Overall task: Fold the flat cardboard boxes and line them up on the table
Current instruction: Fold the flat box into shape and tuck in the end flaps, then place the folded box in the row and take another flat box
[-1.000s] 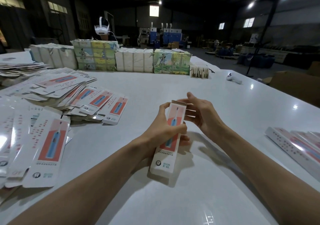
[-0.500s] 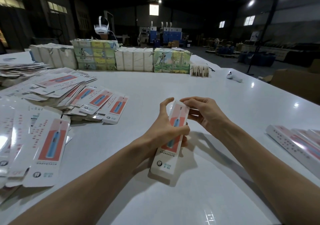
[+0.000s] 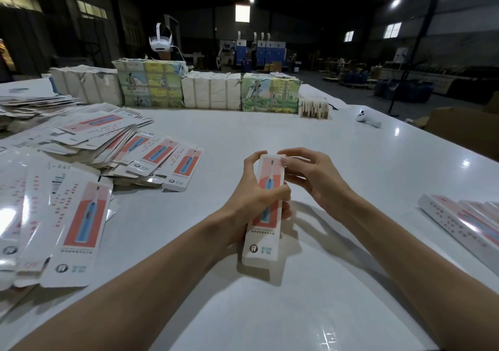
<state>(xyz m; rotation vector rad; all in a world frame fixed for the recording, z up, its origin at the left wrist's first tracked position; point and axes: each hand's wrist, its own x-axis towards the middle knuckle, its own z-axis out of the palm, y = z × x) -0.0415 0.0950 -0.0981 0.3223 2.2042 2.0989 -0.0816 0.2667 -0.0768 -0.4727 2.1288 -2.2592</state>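
Note:
A long white toothbrush box with a red and blue print is folded up and held just above the white table. My left hand grips its middle, thumb across the printed face. My right hand has its fingers curled round the box's far end, pressing on the top corner. Flat unfolded boxes lie in heaps on the left. Folded boxes lie side by side at the right edge.
Stacked packs in white and green wrapping line the far side of the table. A white headset sits above them. A small white device lies at the far right, beside a brown carton.
The far-end flap, open a second ago, is now shut. My right hand's fingers went from spread to curled over that end. The box has tipped slightly more upright.

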